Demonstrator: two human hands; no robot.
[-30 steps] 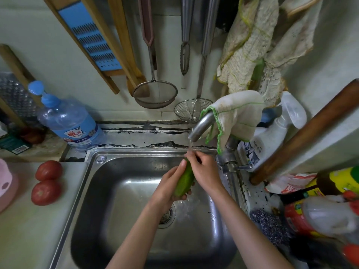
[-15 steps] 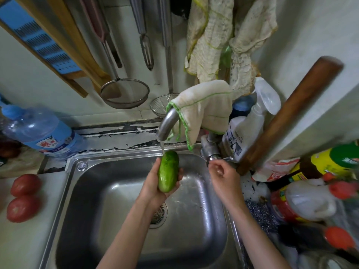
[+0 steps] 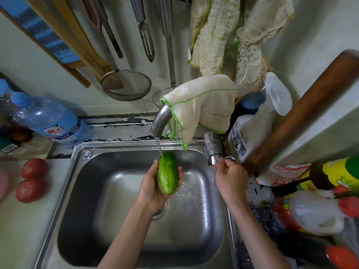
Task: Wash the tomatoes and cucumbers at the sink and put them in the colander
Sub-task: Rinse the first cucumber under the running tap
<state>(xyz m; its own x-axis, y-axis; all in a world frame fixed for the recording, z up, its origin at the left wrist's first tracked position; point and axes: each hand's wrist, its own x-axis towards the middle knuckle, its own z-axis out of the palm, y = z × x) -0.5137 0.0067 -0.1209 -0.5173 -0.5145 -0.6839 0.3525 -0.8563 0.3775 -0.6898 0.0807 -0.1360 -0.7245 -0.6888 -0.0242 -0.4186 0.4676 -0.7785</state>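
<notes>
The short, glossy green cucumber (image 3: pixel 167 172) stands nearly upright over the basin of the stainless-steel sink (image 3: pixel 77 158), its upper end right under a thin stream of water (image 3: pixel 158 145) that falls from the curved metal faucet spout (image 3: pixel 160 121). The left hand (image 3: pixel 150 183) cradles it from behind and below: the thumb lies along its left side, and the fingers (image 3: pixel 179 171) are curled round it, with their tips showing on its right side. The right hand (image 3: pixel 231 179) is at the sink's right rim, its fingers bunched together and pinching the small metal tap lever (image 3: pixel 226 157).

A cream cloth with green stitching (image 3: pixel 204 105) is draped over the faucet. Two red tomatoes (image 3: pixel 32 179) lie just beside each other on the pale tabletop (image 3: pixel 23 230), left of the sink and well apart from the cucumber. A clear blue-capped water bottle (image 3: pixel 50 121) lies behind them by the wall. A white spray bottle (image 3: pixel 252 129) stands right of the tap, and round wire skimmers (image 3: pixel 126 85) hang on the wall above.
</notes>
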